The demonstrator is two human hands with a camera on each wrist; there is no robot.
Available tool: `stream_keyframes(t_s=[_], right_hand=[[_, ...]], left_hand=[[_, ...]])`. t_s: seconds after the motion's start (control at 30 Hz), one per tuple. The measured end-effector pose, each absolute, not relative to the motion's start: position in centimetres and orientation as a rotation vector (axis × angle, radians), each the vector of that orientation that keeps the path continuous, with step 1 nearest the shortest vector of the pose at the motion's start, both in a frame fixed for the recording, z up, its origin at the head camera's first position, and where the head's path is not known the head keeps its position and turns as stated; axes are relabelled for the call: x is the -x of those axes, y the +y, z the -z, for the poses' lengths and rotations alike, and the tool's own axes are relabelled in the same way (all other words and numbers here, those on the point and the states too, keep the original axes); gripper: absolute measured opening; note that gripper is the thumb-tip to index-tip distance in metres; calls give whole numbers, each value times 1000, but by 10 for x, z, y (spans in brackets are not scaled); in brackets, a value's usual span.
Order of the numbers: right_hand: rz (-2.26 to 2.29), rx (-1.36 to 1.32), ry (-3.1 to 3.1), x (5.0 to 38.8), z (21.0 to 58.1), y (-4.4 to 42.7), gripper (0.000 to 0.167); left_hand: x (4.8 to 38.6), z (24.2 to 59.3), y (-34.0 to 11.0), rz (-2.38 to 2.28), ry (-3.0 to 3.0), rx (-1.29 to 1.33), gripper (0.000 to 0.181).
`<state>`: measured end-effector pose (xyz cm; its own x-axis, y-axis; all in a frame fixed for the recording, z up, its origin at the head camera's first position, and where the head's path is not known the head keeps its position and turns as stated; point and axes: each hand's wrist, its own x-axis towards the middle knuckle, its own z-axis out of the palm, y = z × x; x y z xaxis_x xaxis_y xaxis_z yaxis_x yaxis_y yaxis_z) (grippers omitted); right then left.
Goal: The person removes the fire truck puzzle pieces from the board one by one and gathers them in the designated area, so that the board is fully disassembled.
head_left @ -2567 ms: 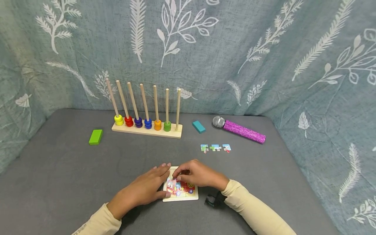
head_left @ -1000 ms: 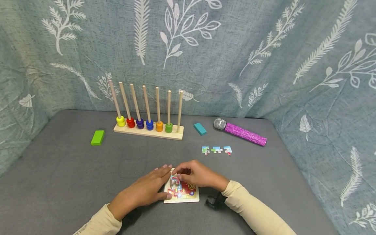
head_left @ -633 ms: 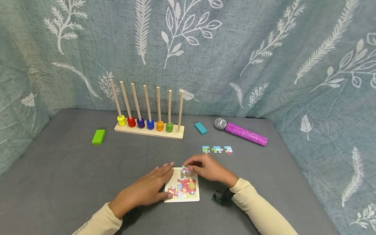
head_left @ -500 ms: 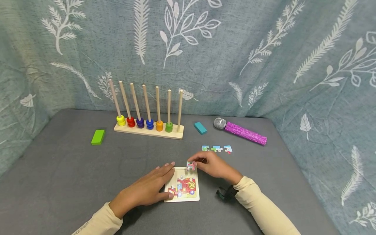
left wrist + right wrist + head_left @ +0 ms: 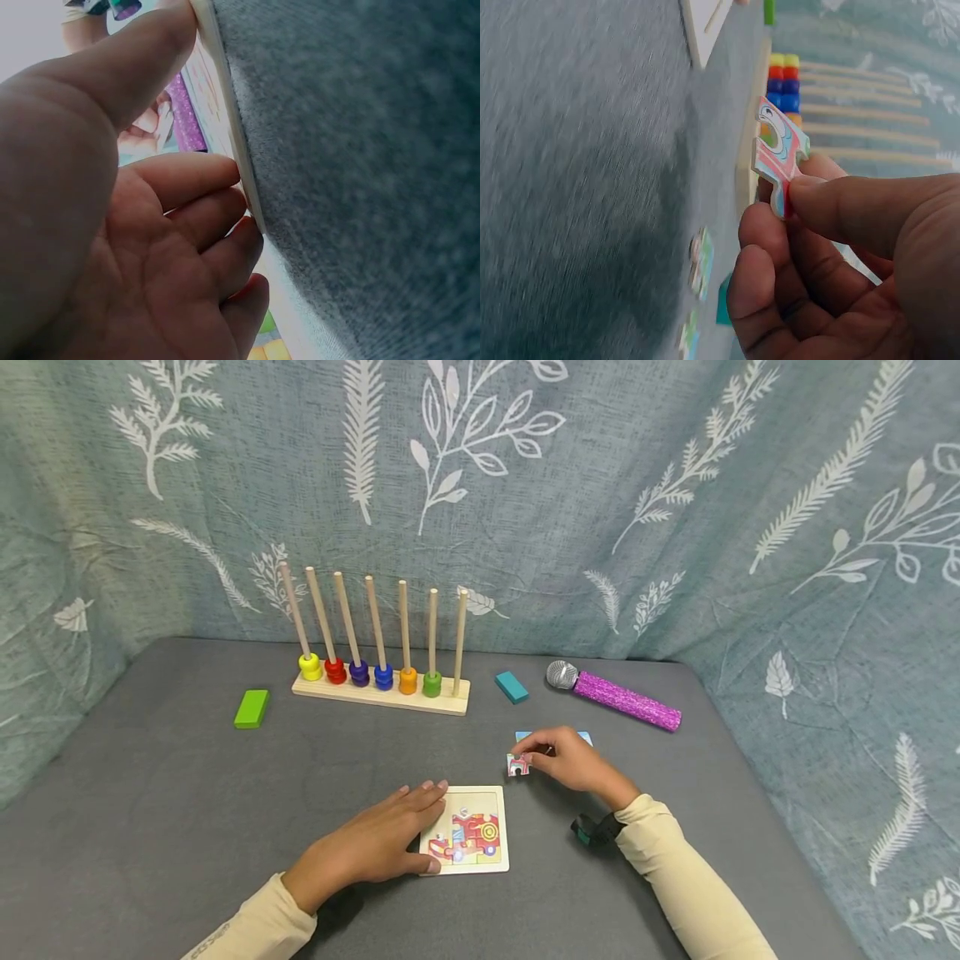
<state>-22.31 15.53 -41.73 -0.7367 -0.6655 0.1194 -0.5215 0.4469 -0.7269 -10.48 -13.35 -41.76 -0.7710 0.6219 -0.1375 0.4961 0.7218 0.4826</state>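
Grey table, wooden peg rack, oblong teal block, glittery purple microphone near far edge, oblong green block toward left edge, wooden puzzle tray toward near edge

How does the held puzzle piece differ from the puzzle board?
The puzzle piece is pinched aloft by the right hand; the puzzle board lies flat on the table. The piece is much smaller than the board. The piece has notched edges; the board's outer edges are straight. Both show red artwork.

Pink-and-blue puzzle piece aloft; wooden tray flat, part-filled
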Motion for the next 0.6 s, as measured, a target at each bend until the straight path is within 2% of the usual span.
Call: stream_keyframes(t_s=[0.6], right_hand=[[1135, 1002, 2467, 235, 427, 171, 16]], left_hand=[[103, 416, -135, -592, 2644, -893, 78]])
